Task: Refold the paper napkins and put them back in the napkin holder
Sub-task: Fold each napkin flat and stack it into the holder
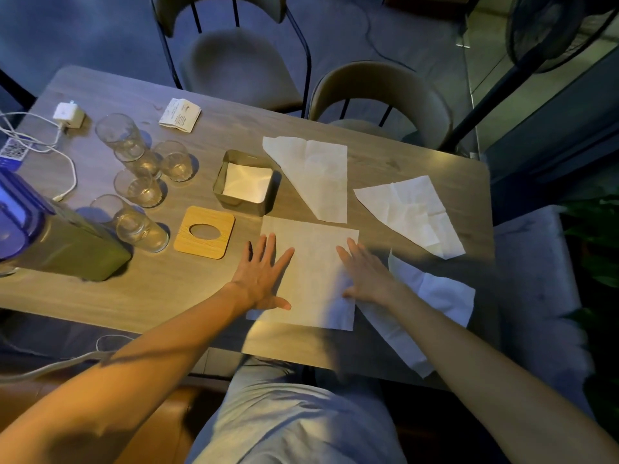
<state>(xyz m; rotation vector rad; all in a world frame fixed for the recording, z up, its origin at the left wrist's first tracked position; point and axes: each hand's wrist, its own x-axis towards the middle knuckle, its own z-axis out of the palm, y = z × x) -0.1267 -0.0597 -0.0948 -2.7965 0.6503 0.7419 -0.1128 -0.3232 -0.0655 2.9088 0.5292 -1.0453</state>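
An unfolded white paper napkin (313, 276) lies flat at the table's near edge. My left hand (264, 274) presses flat on its left side, fingers spread. On its right side rests my right hand (365, 274), palm down. A second napkin (316, 174) lies behind it, a third napkin (413, 214) to the right, and a fourth napkin (432, 309) hangs over the near right edge under my right forearm. The square metal napkin holder (246, 182) stands behind the flat napkin with white napkins inside. Its wooden lid (205, 232) with an oval hole lies beside it.
Several clear glasses (140, 182) stand left of the holder. A green bottle with a blue cap (50, 236) lies at the far left. A white charger (68, 115) with its cable and a folded receipt (180, 115) sit at the back. Two chairs (378, 102) stand behind the table.
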